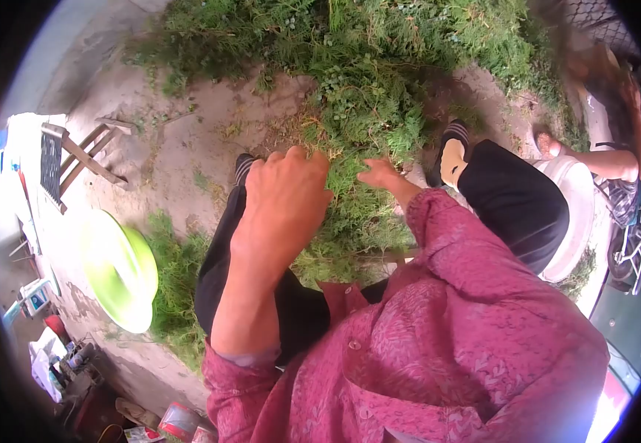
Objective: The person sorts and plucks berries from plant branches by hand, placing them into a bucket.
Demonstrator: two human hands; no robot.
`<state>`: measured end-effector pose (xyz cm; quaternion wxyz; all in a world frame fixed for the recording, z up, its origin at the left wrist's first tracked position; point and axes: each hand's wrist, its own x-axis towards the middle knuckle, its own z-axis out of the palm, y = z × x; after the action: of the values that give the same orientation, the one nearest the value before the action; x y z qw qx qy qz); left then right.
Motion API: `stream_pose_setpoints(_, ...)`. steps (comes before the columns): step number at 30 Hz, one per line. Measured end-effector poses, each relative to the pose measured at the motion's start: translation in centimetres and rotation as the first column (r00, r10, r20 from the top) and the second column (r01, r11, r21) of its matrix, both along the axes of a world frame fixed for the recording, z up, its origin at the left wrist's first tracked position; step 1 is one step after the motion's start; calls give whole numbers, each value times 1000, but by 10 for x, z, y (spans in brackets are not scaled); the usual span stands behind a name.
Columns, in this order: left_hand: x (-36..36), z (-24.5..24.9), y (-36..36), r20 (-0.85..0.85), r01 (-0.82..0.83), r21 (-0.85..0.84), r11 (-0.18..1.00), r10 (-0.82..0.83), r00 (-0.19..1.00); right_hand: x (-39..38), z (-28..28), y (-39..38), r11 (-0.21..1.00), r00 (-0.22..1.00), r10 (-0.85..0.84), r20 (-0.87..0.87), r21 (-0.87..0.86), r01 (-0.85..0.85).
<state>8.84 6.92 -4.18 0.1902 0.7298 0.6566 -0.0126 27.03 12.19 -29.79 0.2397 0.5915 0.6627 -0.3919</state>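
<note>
My left hand (pixel 287 196) is raised over my left leg, its back toward me and its fingers curled under. Whatever lies inside those fingers is hidden from view. Close by on the right, my right hand (pixel 382 176) reaches into green cypress-like foliage (pixel 368 96), finger and thumb stretched to the left with a small gap between them. The feathery sprigs carry small pale bluish cones. More of this foliage lies between my feet and below my hands.
On the left stand a lime-green basin (pixel 143 266) and a small folding stool (pixel 84 159) lying on the concrete floor. Another person's leg (pixel 608 164) and arm are at the right, near a white bucket-like seat (pixel 583 214). Household clutter fills the lower left.
</note>
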Motion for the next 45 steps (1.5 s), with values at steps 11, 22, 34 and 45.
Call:
stream_pose_setpoints(11,2,7,5,-10,-44,-61,997,43,999,-18,-28,-80,601,649,705,-285,-245,-760)
stream_pose_setpoints(22,-1,6,0,-7,-67,-62,996,66,998,44,-97,43,935,963,-260,-68,231,269)
stream_pose_setpoints(34,23,-4,2,-62,63,-136,989,-72,996,26,-123,42,993,989,-117,86,43,114)
stream_pose_setpoints(45,47,-10,-8,-30,195,-114,974,-199,979,6,-78,27,593,402,-805,-437,-572,566)
